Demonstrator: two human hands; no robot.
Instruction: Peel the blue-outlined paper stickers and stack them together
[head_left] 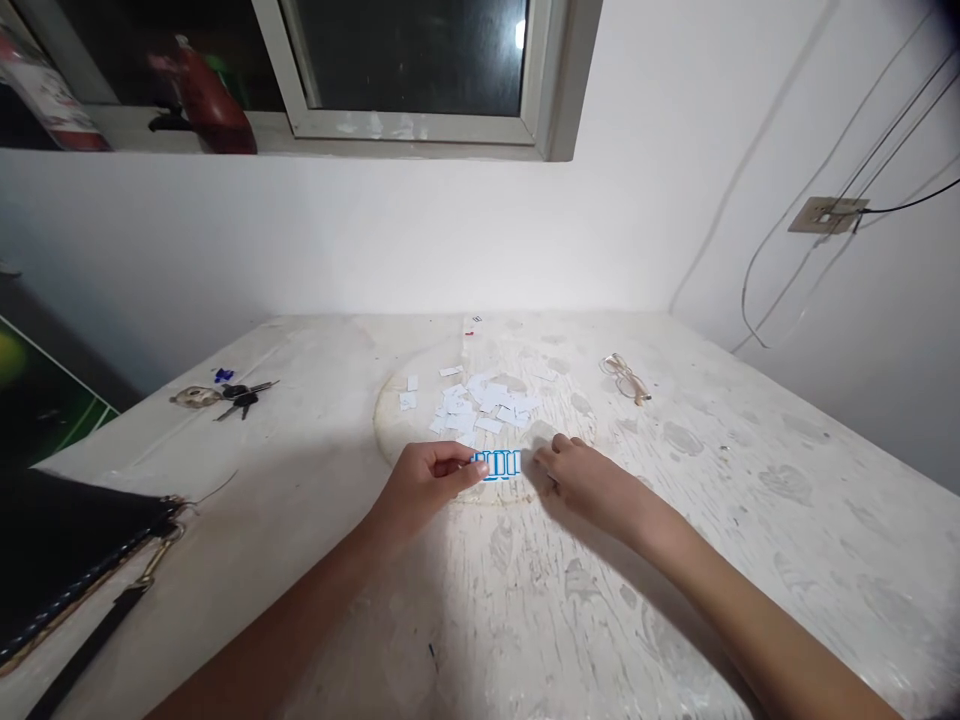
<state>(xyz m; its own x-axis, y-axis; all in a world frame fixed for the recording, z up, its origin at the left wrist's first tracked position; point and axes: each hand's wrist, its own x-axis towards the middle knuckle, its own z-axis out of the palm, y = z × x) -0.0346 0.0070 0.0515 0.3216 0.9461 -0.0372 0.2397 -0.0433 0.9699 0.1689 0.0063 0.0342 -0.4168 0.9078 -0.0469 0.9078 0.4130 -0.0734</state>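
My left hand (442,473) is closed, thumb and fingers pinching the left end of a small white piece with blue rectangular outlines (499,464). Whether it is one strip or several overlapping cards, I cannot tell. Just right of it is my right hand (568,463), its fingers curled down close to the tabletop. What those fingers hold, if anything, is hidden. Beyond both hands lies a loose heap of small white paper pieces (484,400), some overlapping and a few apart at its left.
The table (480,620) has a patterned, worn cover. Glasses (626,378) lie at right, keys (240,397) at left. A black bag (82,560) with a strap sits at the left edge. Behind are a white wall, a window (409,125) and a socket (829,214) with cables.
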